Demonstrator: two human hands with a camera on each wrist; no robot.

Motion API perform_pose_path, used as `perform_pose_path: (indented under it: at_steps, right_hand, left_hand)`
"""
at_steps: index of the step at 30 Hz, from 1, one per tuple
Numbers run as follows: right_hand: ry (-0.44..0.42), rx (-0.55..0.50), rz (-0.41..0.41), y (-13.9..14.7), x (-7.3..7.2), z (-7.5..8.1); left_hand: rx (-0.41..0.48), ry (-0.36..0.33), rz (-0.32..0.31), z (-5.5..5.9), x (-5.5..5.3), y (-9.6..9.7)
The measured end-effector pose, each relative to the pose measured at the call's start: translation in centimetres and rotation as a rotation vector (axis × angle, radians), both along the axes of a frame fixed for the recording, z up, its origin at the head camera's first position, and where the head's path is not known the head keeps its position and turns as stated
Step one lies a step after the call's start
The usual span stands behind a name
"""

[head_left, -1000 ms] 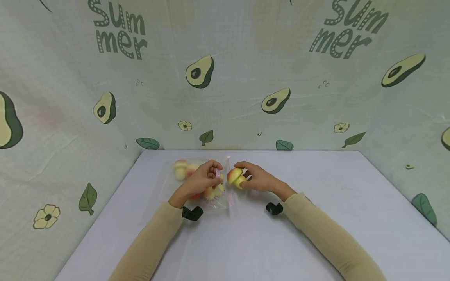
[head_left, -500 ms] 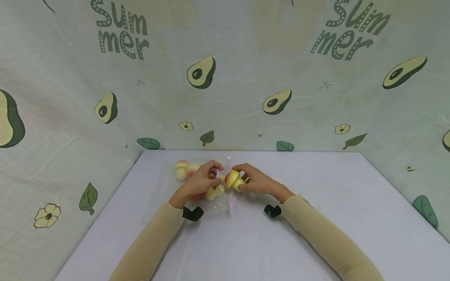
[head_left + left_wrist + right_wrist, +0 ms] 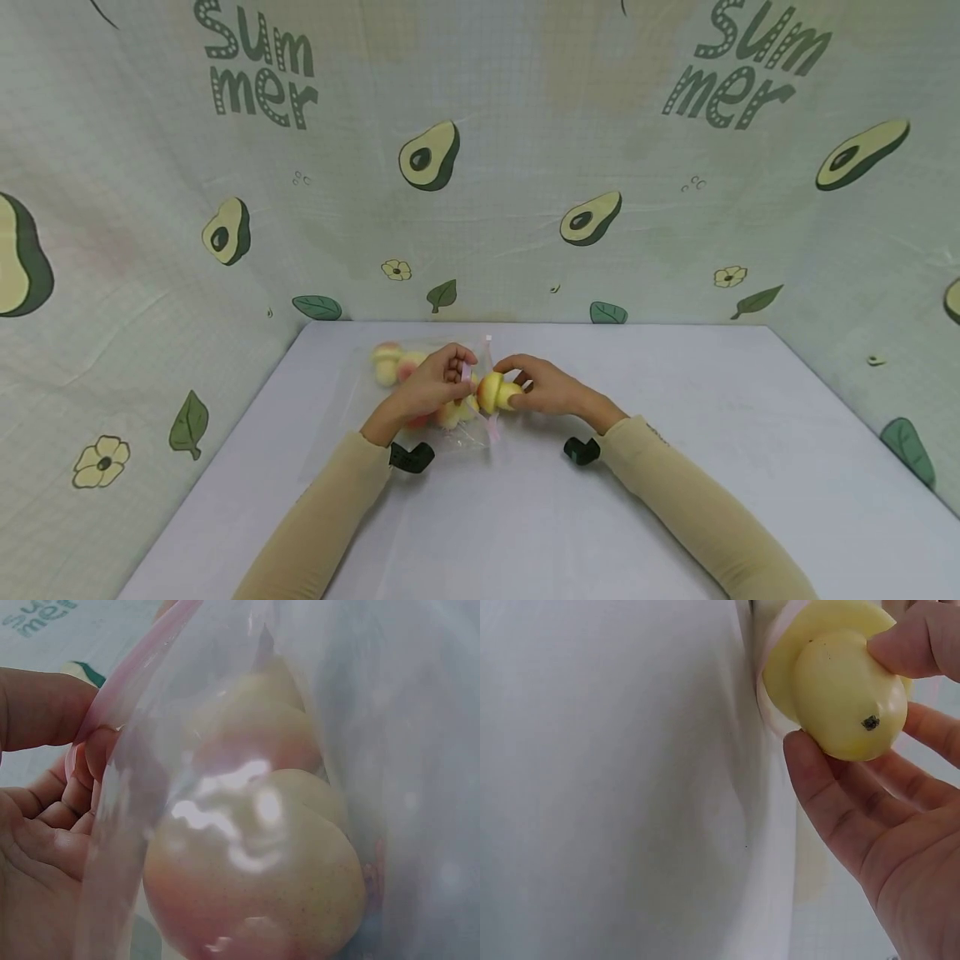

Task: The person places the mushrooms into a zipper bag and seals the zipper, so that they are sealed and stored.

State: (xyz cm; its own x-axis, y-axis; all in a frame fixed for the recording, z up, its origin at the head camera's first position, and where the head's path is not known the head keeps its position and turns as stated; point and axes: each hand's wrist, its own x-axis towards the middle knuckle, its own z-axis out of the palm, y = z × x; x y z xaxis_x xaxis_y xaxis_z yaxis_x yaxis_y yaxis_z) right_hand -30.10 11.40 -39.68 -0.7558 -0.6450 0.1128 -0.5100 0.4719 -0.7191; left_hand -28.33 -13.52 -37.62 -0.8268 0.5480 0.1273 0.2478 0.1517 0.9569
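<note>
A clear zip bag [image 3: 467, 439] with a pink zip strip lies left of centre, its mouth facing right. Several yellow-and-red mushroom-shaped pieces [image 3: 386, 364] are inside it; one such piece [image 3: 255, 877] fills the left wrist view behind the plastic. My left hand [image 3: 423, 385] pinches the pink edge of the bag between thumb and fingers, lifting it. My right hand [image 3: 551, 387] holds another mushroom-shaped piece [image 3: 491, 392] by its pale stem, a dark spot showing on the stem's end. Its cap is at the bag's mouth, partly within the pink rim [image 3: 762, 697].
The white table [image 3: 637, 500] reaches back to a cloth backdrop [image 3: 510, 150] printed with avocados, leaves and lettering. A dark camera [image 3: 412, 457] sits at the left wrist, and another camera [image 3: 582, 451] at the right.
My right hand has moved slightly left with the mushroom-shaped piece, bringing its cap to the bag's mouth and turning the stem to the right. The left hand has kept its hold.
</note>
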Motion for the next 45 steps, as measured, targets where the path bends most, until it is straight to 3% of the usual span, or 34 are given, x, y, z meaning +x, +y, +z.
perform_pose_path:
  at_steps: [7, 14, 45]
  right_hand:
    - [0.002, -0.026, 0.011, 0.2, 0.0, -0.1]
    - [-0.005, -0.034, 0.025, 0.1, -0.2, -0.3]
    - [-0.072, -0.079, 0.07, -0.8, 0.0, -0.8]
  left_hand:
    - [0.002, -0.019, -0.009, 0.4, 0.2, 0.2]
    - [0.001, -0.003, -0.004, 2.4, 2.0, 0.4]
    - [-0.014, 0.011, 0.027, 2.4, 2.3, 0.6]
